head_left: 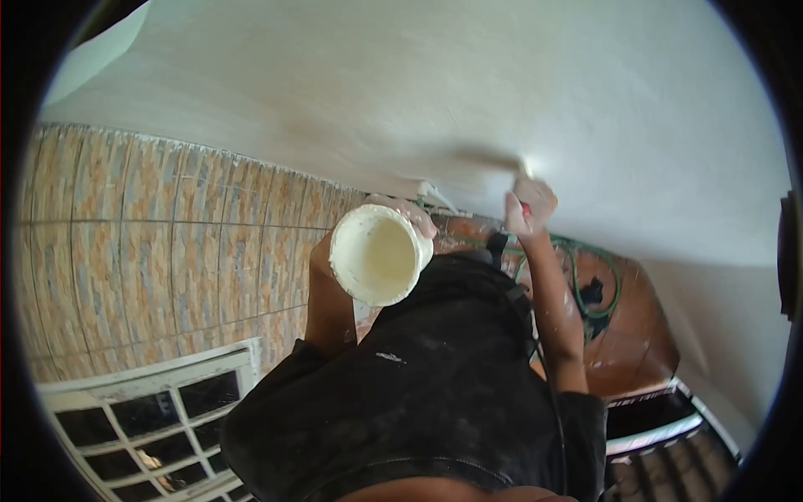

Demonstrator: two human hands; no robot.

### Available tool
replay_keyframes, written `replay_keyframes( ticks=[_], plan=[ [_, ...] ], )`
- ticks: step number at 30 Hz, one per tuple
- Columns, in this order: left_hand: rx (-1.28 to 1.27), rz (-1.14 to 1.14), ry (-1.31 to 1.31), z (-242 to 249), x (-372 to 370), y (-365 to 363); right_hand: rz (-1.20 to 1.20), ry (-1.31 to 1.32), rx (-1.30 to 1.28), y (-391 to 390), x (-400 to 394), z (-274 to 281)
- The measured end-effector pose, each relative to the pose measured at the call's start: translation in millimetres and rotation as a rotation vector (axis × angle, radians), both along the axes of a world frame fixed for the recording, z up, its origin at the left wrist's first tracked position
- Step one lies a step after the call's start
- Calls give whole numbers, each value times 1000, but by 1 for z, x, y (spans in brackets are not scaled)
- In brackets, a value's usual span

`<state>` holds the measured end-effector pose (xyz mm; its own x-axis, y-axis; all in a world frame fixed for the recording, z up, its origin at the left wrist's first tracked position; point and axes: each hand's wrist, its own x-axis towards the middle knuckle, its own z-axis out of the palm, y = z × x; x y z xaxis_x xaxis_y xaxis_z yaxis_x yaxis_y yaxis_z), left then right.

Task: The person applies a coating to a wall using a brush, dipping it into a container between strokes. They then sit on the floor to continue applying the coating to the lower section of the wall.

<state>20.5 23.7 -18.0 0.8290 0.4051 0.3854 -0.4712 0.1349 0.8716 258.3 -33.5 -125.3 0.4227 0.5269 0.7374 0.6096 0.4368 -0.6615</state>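
Observation:
My left hand (410,213) is wrapped round the side of a round paint pot (341,272), which is tilted so its open mouth faces me. Inside the pot, pale cream-white paint (389,255) shows, and the rim is crusted with it. My right hand (535,203) is closed round a paintbrush (525,210); a bit of its red handle shows between the fingers. The brush's tip is at the white wall (585,125), with a shadow beside it. White smears cover both hands and my right forearm.
Stone-patterned tiles (167,192) cover the lower wall on the left. A white-framed paned window or door (180,406) is at lower left. A green hose (617,289) lies coiled on the reddish floor (636,343). A white pipe (439,197) is near the wall's foot.

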Motion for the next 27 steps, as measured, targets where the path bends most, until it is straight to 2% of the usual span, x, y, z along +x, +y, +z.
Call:
replay_keyframes(
  ticks=[2,3,4,6,9,11,14,16,19,21,23,25,27],
  plan=[
    [-14,-28,13,1,4,-9,341,-6,438,8,-17,52],
    [-2,-26,26,4,4,-9,404,23,803,19,-31,68],
    [-7,-25,34,4,2,-11,613,-215,634,2,-17,112],
    [-6,-19,50,8,0,-11,458,-394,652,-2,-21,129],
    [-1,0,61,15,-8,-11,353,-134,570,25,-13,74],
    [26,9,57,19,-9,-11,310,-211,464,27,-23,18],
    [41,13,65,21,-12,-20,349,-175,343,38,-43,-45],
    [46,17,61,21,-14,-26,185,82,123,39,-50,-64],
    [48,18,51,21,-18,-34,193,128,116,34,-56,-47],
    [38,22,51,19,-20,-39,181,-43,313,26,-54,13],
    [23,44,45,17,-23,-45,269,-161,523,12,-45,86],
    [15,56,32,16,-26,-48,290,-321,601,-7,-40,133],
    [8,61,20,14,-27,-53,334,-278,656,7,-35,116]
  ],
)
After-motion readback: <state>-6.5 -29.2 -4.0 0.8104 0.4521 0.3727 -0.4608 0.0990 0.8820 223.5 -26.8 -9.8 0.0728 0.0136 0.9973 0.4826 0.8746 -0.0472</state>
